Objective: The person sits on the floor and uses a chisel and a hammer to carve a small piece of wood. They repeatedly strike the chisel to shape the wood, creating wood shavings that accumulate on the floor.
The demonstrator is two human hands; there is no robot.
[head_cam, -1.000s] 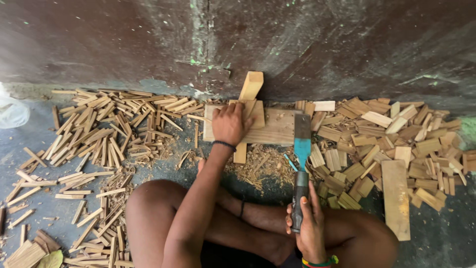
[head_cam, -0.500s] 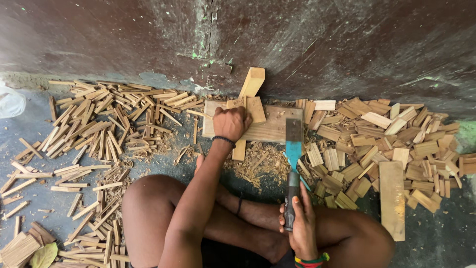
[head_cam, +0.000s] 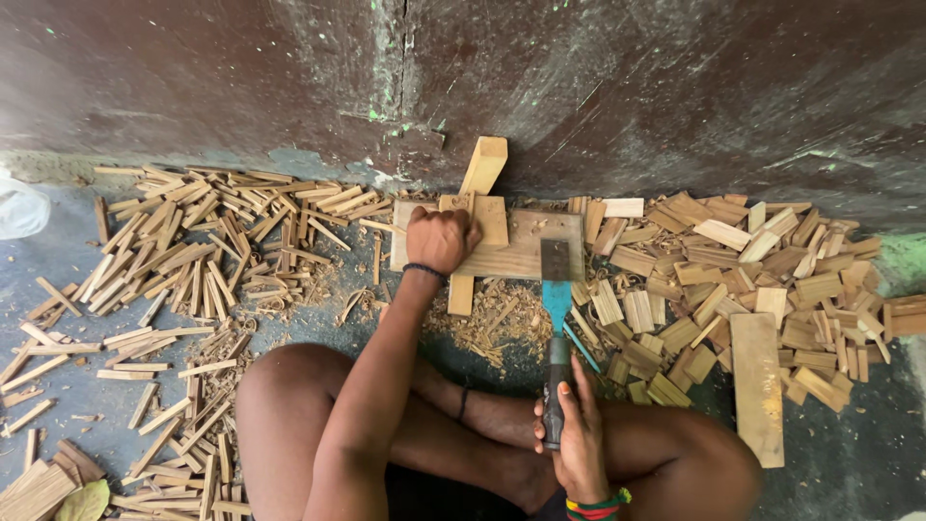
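Observation:
I sit cross-legged on the ground facing a dark wall. My left hand (head_cam: 442, 238) grips a small upright wood block (head_cam: 490, 218) standing on a flat wooden board (head_cam: 521, 253). A long wood bar (head_cam: 475, 203) lies under the board and leans toward the wall. My right hand (head_cam: 575, 439) holds the dark handle of a cleaver with a blue-painted blade (head_cam: 556, 289). The blade's tip rests over the board's right part, a little to the right of the block.
Several thin split wood sticks (head_cam: 203, 260) lie heaped on the left. A pile of short flat wood pieces (head_cam: 733, 280) and a long plank (head_cam: 756, 386) lie on the right. Shavings (head_cam: 487, 323) cover the ground in front of the board. A white bag (head_cam: 19, 207) sits far left.
The cleaver has moved up and left, from the pile at the right to over the board. My left hand has stayed on the block.

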